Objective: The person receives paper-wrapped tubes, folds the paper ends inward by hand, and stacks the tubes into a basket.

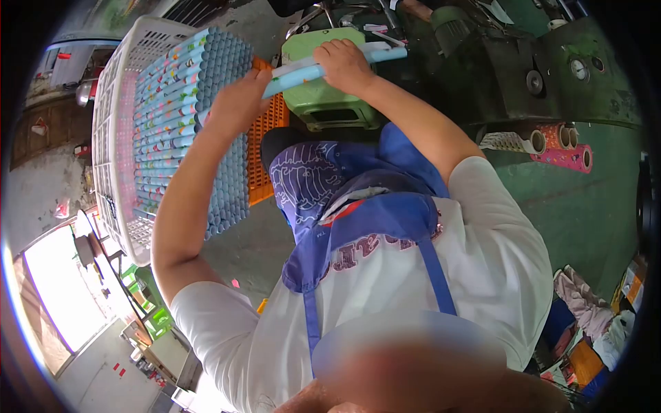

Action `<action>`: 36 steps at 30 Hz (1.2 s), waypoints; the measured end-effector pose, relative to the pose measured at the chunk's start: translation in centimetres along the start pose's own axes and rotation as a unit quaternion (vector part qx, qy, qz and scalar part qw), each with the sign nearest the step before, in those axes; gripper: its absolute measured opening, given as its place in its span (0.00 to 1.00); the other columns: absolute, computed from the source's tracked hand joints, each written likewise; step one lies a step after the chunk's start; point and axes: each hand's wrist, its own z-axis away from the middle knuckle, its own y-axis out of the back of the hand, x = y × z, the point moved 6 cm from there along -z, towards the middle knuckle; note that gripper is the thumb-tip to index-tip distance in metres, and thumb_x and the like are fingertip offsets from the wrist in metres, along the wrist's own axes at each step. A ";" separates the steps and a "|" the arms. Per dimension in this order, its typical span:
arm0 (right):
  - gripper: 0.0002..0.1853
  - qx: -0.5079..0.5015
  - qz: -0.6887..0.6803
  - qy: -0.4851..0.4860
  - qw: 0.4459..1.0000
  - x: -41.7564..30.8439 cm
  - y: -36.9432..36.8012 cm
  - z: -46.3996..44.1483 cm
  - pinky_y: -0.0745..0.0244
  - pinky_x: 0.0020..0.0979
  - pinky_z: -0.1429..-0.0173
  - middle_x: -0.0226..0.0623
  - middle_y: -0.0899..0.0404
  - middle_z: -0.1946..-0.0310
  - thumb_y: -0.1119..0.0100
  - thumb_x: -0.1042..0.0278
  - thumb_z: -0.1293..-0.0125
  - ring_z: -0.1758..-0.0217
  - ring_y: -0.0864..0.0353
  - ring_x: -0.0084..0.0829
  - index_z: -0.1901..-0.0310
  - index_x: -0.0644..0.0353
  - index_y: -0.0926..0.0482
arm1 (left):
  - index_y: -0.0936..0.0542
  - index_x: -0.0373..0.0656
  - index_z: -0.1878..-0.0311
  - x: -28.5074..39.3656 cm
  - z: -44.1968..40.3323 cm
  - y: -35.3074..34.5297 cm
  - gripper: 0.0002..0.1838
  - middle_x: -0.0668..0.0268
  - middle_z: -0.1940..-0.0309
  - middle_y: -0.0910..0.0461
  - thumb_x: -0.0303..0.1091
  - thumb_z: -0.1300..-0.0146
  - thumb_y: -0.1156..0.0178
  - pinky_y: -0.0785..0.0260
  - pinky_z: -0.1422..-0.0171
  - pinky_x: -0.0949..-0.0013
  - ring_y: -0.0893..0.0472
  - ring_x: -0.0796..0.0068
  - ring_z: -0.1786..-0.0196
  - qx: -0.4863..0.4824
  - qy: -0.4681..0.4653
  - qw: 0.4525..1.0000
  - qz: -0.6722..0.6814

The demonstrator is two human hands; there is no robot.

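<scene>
A long light-blue patterned tube [292, 81] lies aslant across a green plastic stool [303, 45]. A whitish strip runs along its far side; whether it is a separate piece I cannot tell. My left hand [238, 104] is closed over the tube's left part, hiding that end. Farther right, my right hand [343, 66] has its fingers curled round the tube, and the right end sticks out beyond it. To the left of my left hand, many similar tubes [175, 113] are stacked in a white plastic basket [124, 76], their open ends facing the stool.
An orange crate [260, 187] stands between the stacked tubes and the stool. Dark green machinery [551, 76] with a gauge fills the far right. Patterned rolls [561, 146] lie below it. Cloth and boxes [585, 310] are piled at lower right.
</scene>
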 end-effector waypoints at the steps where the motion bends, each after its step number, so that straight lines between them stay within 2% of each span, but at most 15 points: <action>1: 0.13 -0.013 0.034 0.030 0.999 -0.8 0.2 0.1 0.26 0.47 0.49 0.43 0.20 0.63 0.33 0.70 0.47 0.55 0.19 0.49 0.61 0.57 0.25 | 0.26 0.50 0.52 -0.3 1.0 -0.4 0.17 0.65 0.55 0.24 0.37 0.42 0.32 0.24 0.52 0.55 0.18 0.61 0.53 0.003 -0.002 0.999 0.045; 5: 0.14 -0.224 -0.086 -0.086 0.967 -2.9 -2.5 0.8 0.26 0.45 0.47 0.40 0.19 0.62 0.32 0.70 0.47 0.53 0.19 0.45 0.60 0.57 0.25 | 0.25 0.52 0.53 0.7 3.9 -0.1 0.11 0.66 0.59 0.22 0.36 0.37 0.37 0.22 0.53 0.58 0.17 0.64 0.54 0.024 0.003 0.996 0.090; 8: 0.14 -0.162 0.008 0.015 0.987 -4.0 -0.8 0.8 0.26 0.44 0.46 0.39 0.19 0.61 0.32 0.69 0.47 0.52 0.19 0.44 0.59 0.57 0.25 | 0.25 0.51 0.51 1.0 5.2 0.0 0.14 0.65 0.58 0.21 0.37 0.38 0.36 0.22 0.52 0.59 0.17 0.62 0.52 0.062 0.017 0.998 -0.001; 12: 0.15 -0.158 0.036 0.074 0.984 -4.7 -1.8 1.1 0.25 0.44 0.45 0.39 0.19 0.60 0.32 0.68 0.46 0.51 0.19 0.43 0.58 0.57 0.25 | 0.26 0.48 0.51 -0.8 7.6 -4.8 0.18 0.62 0.59 0.23 0.38 0.41 0.32 0.24 0.50 0.57 0.17 0.58 0.52 -0.185 0.037 0.894 0.407; 14: 0.15 -0.173 0.024 0.079 0.981 -5.4 -2.2 1.2 0.25 0.44 0.45 0.39 0.19 0.60 0.32 0.68 0.46 0.50 0.19 0.43 0.58 0.57 0.25 | 0.25 0.46 0.49 0.0 7.6 -3.7 0.18 0.60 0.58 0.21 0.38 0.40 0.32 0.24 0.50 0.55 0.17 0.55 0.52 -0.038 0.069 0.988 0.131; 16: 0.16 -0.162 0.024 0.090 0.982 -6.2 -1.8 0.8 0.25 0.44 0.45 0.39 0.19 0.59 0.32 0.68 0.46 0.50 0.19 0.44 0.57 0.57 0.26 | 0.24 0.45 0.49 -0.3 8.2 -2.9 0.19 0.59 0.58 0.20 0.38 0.40 0.32 0.24 0.50 0.54 0.18 0.54 0.51 0.036 0.083 0.996 -0.016; 19: 0.17 -0.175 0.031 0.099 0.979 -6.2 -2.3 1.5 0.25 0.45 0.45 0.39 0.19 0.58 0.31 0.68 0.47 0.50 0.19 0.44 0.57 0.57 0.26 | 0.21 0.43 0.50 -0.6 9.7 -6.1 0.17 0.57 0.59 0.18 0.40 0.38 0.34 0.24 0.53 0.52 0.17 0.54 0.52 -0.181 0.077 0.882 0.428; 20: 0.17 -0.184 0.033 0.104 0.977 -6.4 -2.7 1.4 0.24 0.45 0.46 0.39 0.19 0.57 0.30 0.68 0.47 0.50 0.19 0.44 0.57 0.57 0.26 | 0.21 0.43 0.50 -0.4 9.7 -6.4 0.17 0.57 0.59 0.18 0.40 0.38 0.34 0.24 0.53 0.52 0.17 0.54 0.52 -0.178 0.081 0.880 0.432; 23: 0.18 -0.246 0.002 0.071 0.967 -6.7 -3.7 1.1 0.23 0.45 0.47 0.39 0.19 0.57 0.30 0.68 0.47 0.50 0.19 0.45 0.56 0.57 0.26 | 0.21 0.40 0.49 -1.2 9.4 -4.7 0.20 0.51 0.55 0.17 0.42 0.39 0.34 0.24 0.50 0.49 0.17 0.49 0.50 0.040 0.102 0.990 0.084; 26: 0.18 -0.354 -0.046 -0.012 0.934 -6.1 -4.2 1.2 0.23 0.45 0.49 0.41 0.19 0.57 0.29 0.67 0.45 0.51 0.18 0.46 0.57 0.57 0.26 | 0.20 0.44 0.48 -1.5 9.9 -5.5 0.20 0.54 0.58 0.16 0.41 0.41 0.32 0.24 0.48 0.49 0.16 0.49 0.51 -0.061 0.087 0.969 0.222; 28: 0.17 -0.271 -0.021 0.138 0.953 -8.0 -2.8 1.5 0.22 0.46 0.53 0.42 0.18 0.59 0.30 0.64 0.42 0.53 0.17 0.47 0.56 0.57 0.26 | 0.20 0.46 0.48 -1.2 11.4 -6.7 0.20 0.55 0.60 0.15 0.41 0.42 0.32 0.24 0.48 0.49 0.16 0.49 0.52 -0.114 0.092 0.941 0.305; 30: 0.16 -0.224 -0.017 0.227 0.947 -9.7 -2.3 1.6 0.22 0.46 0.55 0.42 0.18 0.61 0.30 0.63 0.40 0.55 0.17 0.48 0.56 0.57 0.26 | 0.20 0.46 0.49 -2.2 11.8 -7.7 0.19 0.56 0.60 0.15 0.42 0.42 0.31 0.24 0.49 0.50 0.16 0.49 0.54 -0.131 0.058 0.952 0.272; 33: 0.15 -0.345 -0.067 0.025 0.936 -9.7 -4.2 1.7 0.23 0.51 0.56 0.44 0.17 0.61 0.35 0.62 0.34 0.58 0.16 0.51 0.52 0.58 0.27 | 0.20 0.47 0.48 -2.7 12.5 -6.9 0.19 0.57 0.58 0.15 0.42 0.41 0.31 0.24 0.50 0.50 0.16 0.50 0.55 -0.064 0.076 0.982 0.163; 34: 0.15 -0.343 -0.074 0.045 0.936 -10.4 -3.9 1.0 0.23 0.51 0.56 0.44 0.17 0.61 0.35 0.62 0.34 0.58 0.16 0.51 0.52 0.58 0.27 | 0.20 0.48 0.48 -3.4 12.5 -5.6 0.19 0.58 0.56 0.15 0.42 0.40 0.31 0.24 0.50 0.49 0.15 0.51 0.55 0.013 0.098 0.993 0.065; 36: 0.16 -0.311 -0.093 0.096 0.941 -12.6 -3.3 -0.3 0.24 0.52 0.56 0.45 0.17 0.60 0.35 0.60 0.33 0.58 0.17 0.52 0.50 0.56 0.28 | 0.20 0.49 0.46 -5.2 13.9 -6.3 0.20 0.58 0.54 0.16 0.41 0.40 0.31 0.25 0.48 0.49 0.16 0.52 0.53 -0.051 0.131 0.984 0.110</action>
